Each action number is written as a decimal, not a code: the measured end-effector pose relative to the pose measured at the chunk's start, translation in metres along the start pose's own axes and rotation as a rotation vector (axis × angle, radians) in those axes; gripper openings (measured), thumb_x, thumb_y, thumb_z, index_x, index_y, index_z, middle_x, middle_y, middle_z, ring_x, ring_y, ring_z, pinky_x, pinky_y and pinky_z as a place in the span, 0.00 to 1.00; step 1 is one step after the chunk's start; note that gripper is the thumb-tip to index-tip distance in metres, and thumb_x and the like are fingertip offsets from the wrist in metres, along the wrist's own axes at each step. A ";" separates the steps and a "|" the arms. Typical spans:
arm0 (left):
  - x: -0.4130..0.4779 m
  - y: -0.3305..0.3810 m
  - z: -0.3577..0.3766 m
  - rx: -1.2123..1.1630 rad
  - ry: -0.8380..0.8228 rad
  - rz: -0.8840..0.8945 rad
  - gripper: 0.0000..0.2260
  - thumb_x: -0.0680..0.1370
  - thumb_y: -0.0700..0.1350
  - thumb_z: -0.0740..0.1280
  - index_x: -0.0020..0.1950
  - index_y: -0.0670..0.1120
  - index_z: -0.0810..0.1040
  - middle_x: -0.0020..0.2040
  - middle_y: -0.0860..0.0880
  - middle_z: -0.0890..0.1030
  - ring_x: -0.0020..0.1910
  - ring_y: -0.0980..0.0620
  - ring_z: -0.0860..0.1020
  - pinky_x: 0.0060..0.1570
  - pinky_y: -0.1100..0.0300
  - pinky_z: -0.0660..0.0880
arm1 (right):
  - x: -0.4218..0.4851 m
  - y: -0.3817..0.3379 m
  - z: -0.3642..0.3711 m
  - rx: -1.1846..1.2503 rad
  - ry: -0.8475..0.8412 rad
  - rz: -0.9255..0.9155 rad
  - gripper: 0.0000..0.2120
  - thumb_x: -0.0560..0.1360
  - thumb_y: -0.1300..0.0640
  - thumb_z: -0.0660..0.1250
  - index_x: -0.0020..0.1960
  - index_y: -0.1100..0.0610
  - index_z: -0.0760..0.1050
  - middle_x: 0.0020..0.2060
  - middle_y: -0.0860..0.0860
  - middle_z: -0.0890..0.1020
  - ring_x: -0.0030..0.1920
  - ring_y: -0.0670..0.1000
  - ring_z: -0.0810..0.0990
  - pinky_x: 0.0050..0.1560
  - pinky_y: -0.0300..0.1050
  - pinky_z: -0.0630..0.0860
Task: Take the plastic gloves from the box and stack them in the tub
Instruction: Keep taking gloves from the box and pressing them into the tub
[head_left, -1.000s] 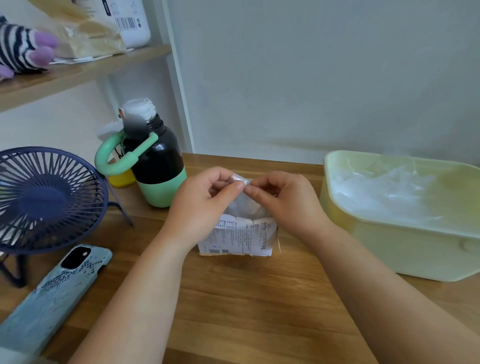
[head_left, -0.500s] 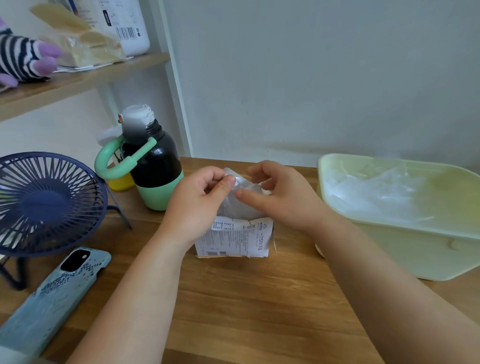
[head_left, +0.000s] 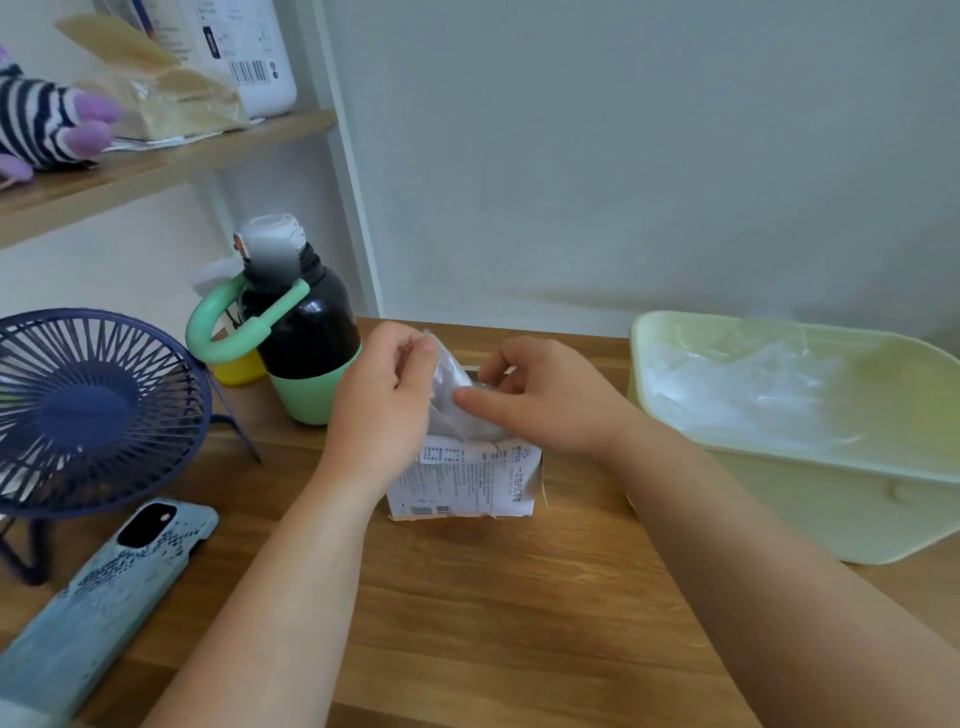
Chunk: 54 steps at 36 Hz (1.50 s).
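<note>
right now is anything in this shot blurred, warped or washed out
Head view: the bottle's cap is smeared, the box print fairly sharp; the shelf post leans, likely wide-angle distortion; gloves in the tub wash out to pale glare.

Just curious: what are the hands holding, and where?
A glove: the left hand pinches its top edge, above the box. The right hand touches it lower down; whether it grips is unclear.

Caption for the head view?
Left hand pinches a plastic glove out of the box, right hand touching it; tub holds more.
</note>
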<state>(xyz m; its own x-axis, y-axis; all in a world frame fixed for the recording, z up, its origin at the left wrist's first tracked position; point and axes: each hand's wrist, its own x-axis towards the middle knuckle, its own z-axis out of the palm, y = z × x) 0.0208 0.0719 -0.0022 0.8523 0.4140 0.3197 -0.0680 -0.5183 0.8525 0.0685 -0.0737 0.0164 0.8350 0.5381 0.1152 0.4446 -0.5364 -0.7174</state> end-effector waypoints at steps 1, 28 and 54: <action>0.001 0.001 -0.001 -0.013 -0.006 -0.005 0.05 0.82 0.48 0.60 0.51 0.51 0.74 0.42 0.54 0.77 0.39 0.63 0.74 0.38 0.70 0.70 | 0.001 -0.001 0.001 -0.038 0.019 -0.008 0.10 0.72 0.45 0.70 0.42 0.49 0.72 0.34 0.44 0.76 0.34 0.43 0.74 0.33 0.37 0.68; 0.007 0.000 -0.005 0.118 -0.059 0.071 0.20 0.79 0.49 0.66 0.69 0.55 0.65 0.59 0.58 0.69 0.58 0.60 0.69 0.49 0.71 0.65 | 0.010 0.013 -0.005 -0.031 0.074 0.026 0.04 0.74 0.58 0.68 0.47 0.51 0.77 0.39 0.44 0.79 0.40 0.44 0.78 0.36 0.31 0.71; 0.020 -0.001 -0.014 -0.085 -0.060 -0.091 0.08 0.79 0.44 0.65 0.53 0.56 0.79 0.53 0.57 0.79 0.52 0.56 0.76 0.51 0.57 0.76 | 0.007 0.007 -0.005 0.036 0.051 -0.017 0.16 0.71 0.68 0.62 0.54 0.51 0.73 0.49 0.43 0.74 0.49 0.45 0.74 0.45 0.33 0.69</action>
<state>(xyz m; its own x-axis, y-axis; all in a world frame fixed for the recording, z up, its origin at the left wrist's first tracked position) 0.0310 0.0908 0.0094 0.8863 0.4096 0.2159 -0.0304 -0.4138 0.9099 0.0793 -0.0767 0.0157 0.8432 0.5125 0.1624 0.4480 -0.5030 -0.7391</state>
